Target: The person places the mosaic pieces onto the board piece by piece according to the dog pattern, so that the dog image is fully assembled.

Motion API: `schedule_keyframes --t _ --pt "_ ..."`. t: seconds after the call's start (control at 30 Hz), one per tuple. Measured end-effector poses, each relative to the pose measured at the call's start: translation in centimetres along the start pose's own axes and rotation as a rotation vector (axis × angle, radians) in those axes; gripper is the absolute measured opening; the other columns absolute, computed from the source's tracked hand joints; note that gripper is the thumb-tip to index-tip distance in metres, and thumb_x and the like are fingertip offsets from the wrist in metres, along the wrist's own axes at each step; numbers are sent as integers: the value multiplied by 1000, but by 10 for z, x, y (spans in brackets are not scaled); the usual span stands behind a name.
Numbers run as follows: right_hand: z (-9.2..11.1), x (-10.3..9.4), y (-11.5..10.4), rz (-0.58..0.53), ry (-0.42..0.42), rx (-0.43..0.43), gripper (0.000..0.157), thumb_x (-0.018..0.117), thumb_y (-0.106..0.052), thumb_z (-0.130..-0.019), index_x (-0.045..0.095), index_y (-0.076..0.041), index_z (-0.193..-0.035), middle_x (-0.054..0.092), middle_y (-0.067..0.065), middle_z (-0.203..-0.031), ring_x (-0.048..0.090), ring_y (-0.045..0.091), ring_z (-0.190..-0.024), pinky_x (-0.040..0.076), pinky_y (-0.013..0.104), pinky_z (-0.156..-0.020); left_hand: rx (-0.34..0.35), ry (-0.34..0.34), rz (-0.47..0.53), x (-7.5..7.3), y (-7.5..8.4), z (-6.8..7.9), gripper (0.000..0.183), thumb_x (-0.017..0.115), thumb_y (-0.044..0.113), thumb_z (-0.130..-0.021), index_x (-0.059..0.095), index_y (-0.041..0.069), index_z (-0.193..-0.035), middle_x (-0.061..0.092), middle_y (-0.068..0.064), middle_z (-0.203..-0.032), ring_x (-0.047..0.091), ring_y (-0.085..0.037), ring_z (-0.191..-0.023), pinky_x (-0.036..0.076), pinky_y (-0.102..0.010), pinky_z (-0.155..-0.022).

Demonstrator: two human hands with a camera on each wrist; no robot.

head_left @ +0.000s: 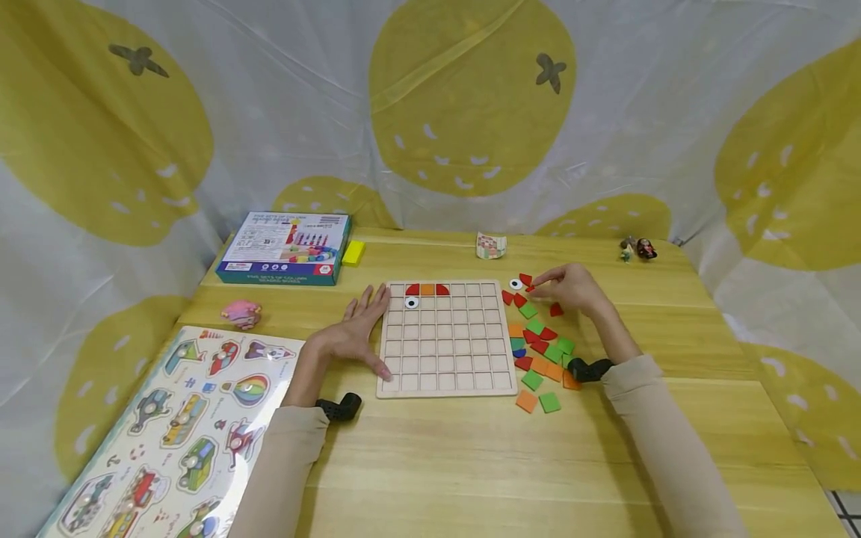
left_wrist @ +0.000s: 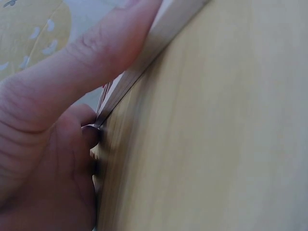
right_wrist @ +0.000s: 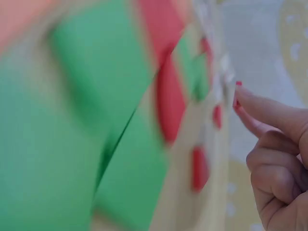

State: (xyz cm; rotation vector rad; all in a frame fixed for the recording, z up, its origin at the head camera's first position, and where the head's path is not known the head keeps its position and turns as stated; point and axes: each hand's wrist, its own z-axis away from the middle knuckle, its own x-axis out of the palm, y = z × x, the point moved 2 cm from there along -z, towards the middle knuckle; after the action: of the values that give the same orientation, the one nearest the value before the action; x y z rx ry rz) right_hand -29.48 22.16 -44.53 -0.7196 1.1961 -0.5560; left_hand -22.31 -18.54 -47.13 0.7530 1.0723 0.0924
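A square wooden grid board [head_left: 447, 397] lies on the table, with two red quarter-round pieces, an orange square [head_left: 427, 290] between them and an eye disc [head_left: 412, 302] in its upper left cells. My left hand [head_left: 353, 332] rests against the board's left edge, fingers spread and fairly straight; its thumb [left_wrist: 96, 53] lies over the rim in the left wrist view. Past the board's upper right corner, my right hand [head_left: 572, 288] pinches a small red piece [right_wrist: 237, 95] between thumb and index finger. Beside that hand lie another eye disc [head_left: 516, 284] and a loose red piece [head_left: 555, 309].
Loose green, orange, red and blue pieces [head_left: 549, 402] spread along the board's right side. On the left are a boxed toy set [head_left: 282, 250], a yellow block [head_left: 353, 254], a pink figure [head_left: 242, 314] and a vehicle picture board [head_left: 222, 373]. Small figures [head_left: 646, 249] stand far right.
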Motion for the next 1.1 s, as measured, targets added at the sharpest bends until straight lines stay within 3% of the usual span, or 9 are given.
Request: schedule_keyframes --t 0.07,0.17,0.3,0.4,0.57,0.7,0.97,1.1 --pt "1 5 -11 -28 -16 -25 24 76 -24 -83 75 -7 -101 37 -6 -48 26 10 -43 24 24 -43 3 -2 -1 1 0 0 150 90 53 -52 -11 10 -154 -19 -8 -162 -24 -32 -148 -13 -56 -120" --pt "-2 26 -36 -32 -49 -77 21 77 -25 -82 76 -11 -99 35 -6 -48 25 11 -44 23 24 -45 3 -2 3 2 0 0 150 90 53 -52 -11 10 -154 -19 -8 -162 -24 -31 -148 -13 -55 -120" --pt "-8 68 -70 -26 -92 -114 17 80 -25 -79 78 -15 -93 45 -1 -54 26 12 -46 24 24 -47 9 -2 -2 3 1 0 150 90 53 -52 -11 9 -154 -19 -9 -162 -23 -33 -148 -12 -56 -120" --pt "-13 96 -90 -44 -103 -117 16 82 -23 -76 78 -14 -89 58 2 -69 25 13 -50 23 25 -48 17 -5 -1 4 2 0 151 90 54 -52 -11 9 -154 -19 -10 -162 -23 -34 -148 -12 -57 -120" --pt "-23 124 -108 -44 -88 -132 16 84 -17 -73 78 -9 -86 73 6 -92 43 12 -64 31 23 -54 14 0 7 3 1 -1 150 91 52 -52 -10 9 -154 -19 -10 -162 -23 -34 -148 -12 -57 -120" --pt "-28 134 -110 -71 -93 -118 16 84 -13 -73 78 -6 -86 76 8 -92 50 14 -68 32 23 -53 2 -2 -1 1 1 0 150 90 52 -52 -11 10 -154 -19 -8 -162 -23 -32 -148 -12 -56 -120" --pt "-34 135 -108 -94 -130 -115 17 85 -12 -72 78 -9 -87 75 5 -99 46 15 -78 35 26 -63 -1 -5 -17 -2 2 0 149 90 52 -53 -11 9 -154 -19 -8 -162 -23 -32 -148 -12 -55 -121" --pt "-34 134 -107 -87 -135 -119 21 86 -16 -71 79 -11 -91 74 5 -102 43 16 -74 32 26 -61 -8 -4 -17 -1 2 1 150 91 52 -53 -11 9 -154 -19 -8 -163 -23 -32 -149 -12 -55 -121"
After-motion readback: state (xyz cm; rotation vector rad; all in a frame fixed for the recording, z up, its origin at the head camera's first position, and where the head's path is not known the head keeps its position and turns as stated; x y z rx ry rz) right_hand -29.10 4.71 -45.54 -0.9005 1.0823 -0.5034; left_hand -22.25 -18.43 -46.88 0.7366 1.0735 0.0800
